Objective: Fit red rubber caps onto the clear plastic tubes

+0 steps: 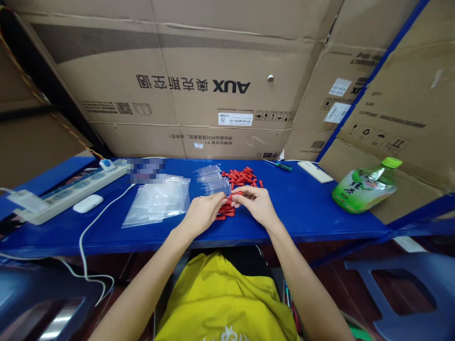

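Observation:
My left hand [203, 211] and my right hand [254, 202] meet over the middle of the blue shelf [305, 208]. Both are closed in a pinch around a small red cap [236, 193] held between their fingertips; whether a clear tube is in them too I cannot make out. A pile of red caps [243, 176] lies just behind my fingers, and a few more red caps [226, 212] lie under my hands. A bundle of clear plastic tubes [212, 180] lies left of the pile. A stack of clear plastic bags [158, 201] rests further left.
A white power strip [67, 190] and a white oval case [87, 203] sit at the left with a white cable [93, 222]. A green bottle [366, 187] lies at the right, behind it a white phone [314, 171] and a small screwdriver [280, 165]. Cardboard boxes [199, 85] wall the back.

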`<state>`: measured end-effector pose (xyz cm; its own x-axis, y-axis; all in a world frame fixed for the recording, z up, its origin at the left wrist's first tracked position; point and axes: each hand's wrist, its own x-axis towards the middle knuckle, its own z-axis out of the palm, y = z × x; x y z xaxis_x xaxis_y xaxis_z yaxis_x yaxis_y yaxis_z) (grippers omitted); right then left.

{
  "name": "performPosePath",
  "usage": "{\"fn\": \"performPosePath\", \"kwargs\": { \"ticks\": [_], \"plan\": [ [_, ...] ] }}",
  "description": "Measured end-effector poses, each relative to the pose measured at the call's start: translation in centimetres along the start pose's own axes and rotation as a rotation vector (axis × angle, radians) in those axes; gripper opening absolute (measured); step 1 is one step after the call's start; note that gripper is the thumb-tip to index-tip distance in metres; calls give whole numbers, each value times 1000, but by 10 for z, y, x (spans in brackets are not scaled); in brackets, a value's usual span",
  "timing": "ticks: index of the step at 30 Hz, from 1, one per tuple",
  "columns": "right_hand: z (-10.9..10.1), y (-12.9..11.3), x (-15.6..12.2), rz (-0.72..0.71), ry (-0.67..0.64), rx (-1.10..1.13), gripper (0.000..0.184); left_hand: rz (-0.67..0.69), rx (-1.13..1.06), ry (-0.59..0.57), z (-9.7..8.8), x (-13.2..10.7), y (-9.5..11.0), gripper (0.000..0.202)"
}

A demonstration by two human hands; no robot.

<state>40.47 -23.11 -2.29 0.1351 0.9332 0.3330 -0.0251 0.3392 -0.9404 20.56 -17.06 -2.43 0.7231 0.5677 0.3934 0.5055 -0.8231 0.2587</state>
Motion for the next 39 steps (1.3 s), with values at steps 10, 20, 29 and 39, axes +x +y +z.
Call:
{"fn": "performPosePath", "kwargs": {
  "ticks": [10, 20, 29, 39],
  "plan": [
    [-1, 2, 0, 37, -18, 13, 31, 7, 1, -16, 0, 1, 1, 34],
    [1, -1, 0, 70, -5, 23, 35, 14, -11, -18, -2, 0, 3, 36],
    [-1, 4, 0, 70, -17, 14, 31, 17, -36, -16, 0, 0, 1, 35],
    [3, 6, 0, 14, 8, -20, 32, -28, -70, 37, 1, 1, 5, 35]
  ]
}}
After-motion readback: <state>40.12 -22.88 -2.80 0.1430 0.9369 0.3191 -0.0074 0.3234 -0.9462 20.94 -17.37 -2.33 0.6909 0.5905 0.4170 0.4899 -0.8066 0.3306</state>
